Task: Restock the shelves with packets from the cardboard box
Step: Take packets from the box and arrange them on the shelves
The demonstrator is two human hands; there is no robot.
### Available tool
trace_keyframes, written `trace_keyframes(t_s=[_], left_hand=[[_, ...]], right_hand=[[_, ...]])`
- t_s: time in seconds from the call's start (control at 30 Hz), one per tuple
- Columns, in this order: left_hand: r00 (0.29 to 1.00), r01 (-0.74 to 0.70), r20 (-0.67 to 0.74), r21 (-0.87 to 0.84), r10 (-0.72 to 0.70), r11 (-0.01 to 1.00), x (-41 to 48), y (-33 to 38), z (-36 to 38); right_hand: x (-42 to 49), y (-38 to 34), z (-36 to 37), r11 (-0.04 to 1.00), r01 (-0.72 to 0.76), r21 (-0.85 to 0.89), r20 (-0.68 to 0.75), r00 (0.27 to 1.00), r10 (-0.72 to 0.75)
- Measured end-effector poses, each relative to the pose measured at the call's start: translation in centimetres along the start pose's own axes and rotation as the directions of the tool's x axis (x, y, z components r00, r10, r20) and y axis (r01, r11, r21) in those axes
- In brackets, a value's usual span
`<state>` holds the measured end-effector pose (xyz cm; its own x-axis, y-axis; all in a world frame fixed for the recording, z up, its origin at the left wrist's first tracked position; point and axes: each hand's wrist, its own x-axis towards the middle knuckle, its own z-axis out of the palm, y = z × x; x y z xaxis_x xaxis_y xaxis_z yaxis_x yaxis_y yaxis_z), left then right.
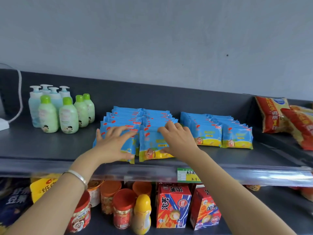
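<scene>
You are at the placing step, squaring up the blue packets (128, 119) on the top shelf (50, 150). Your left hand (115, 143) lies spread, fingers straight, over the front of the left row, while your right hand (177, 139) hooks its fingers over the front packet (152, 146) of the next row, thumb on its face. Next, I judge, seat that packet behind the price rail (118, 173) and return to the cardboard box, which is out of view; bare shelf remains toward the bottles (67, 116).
</scene>
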<state>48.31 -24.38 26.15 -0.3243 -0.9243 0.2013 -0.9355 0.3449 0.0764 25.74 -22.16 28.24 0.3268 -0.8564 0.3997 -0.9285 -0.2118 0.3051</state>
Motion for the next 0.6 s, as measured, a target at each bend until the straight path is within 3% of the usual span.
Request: trace_keyframes(t_s=[0.17, 0.3, 0.47, 0.53, 0.6], left_hand=[[0.998, -0.011, -0.059, -0.018, 0.010, 1.000, 0.8, 0.8, 0.8], [0.994, 0.006, -0.105, 0.011, -0.005, 1.000, 1.7, 1.7, 1.0], [0.976, 0.015, -0.209, -0.186, -0.054, 0.982, 3.1, 3.9, 0.2], [0.982, 0.034, -0.176, -0.158, -0.062, 0.987, 3.9, 5.0, 0.4], [0.987, 0.058, -0.145, -0.059, -0.066, 0.997, 4.5, 5.5, 0.8]], right_hand=[[0.8, 0.0, 1.2, 0.994, -0.105, -0.040, -0.080, 0.992, 0.102], [0.7, 0.5, 1.8, 0.995, -0.087, 0.042, -0.099, 0.991, 0.091], [0.0, 1.1, 2.7, 0.963, -0.104, 0.248, -0.116, 0.984, 0.136], [-0.4, 1.3, 3.3, 0.915, -0.149, 0.375, -0.110, 0.973, 0.203], [-0.7, 1.9, 3.8, 0.780, -0.227, 0.583, -0.052, 0.948, 0.315]])
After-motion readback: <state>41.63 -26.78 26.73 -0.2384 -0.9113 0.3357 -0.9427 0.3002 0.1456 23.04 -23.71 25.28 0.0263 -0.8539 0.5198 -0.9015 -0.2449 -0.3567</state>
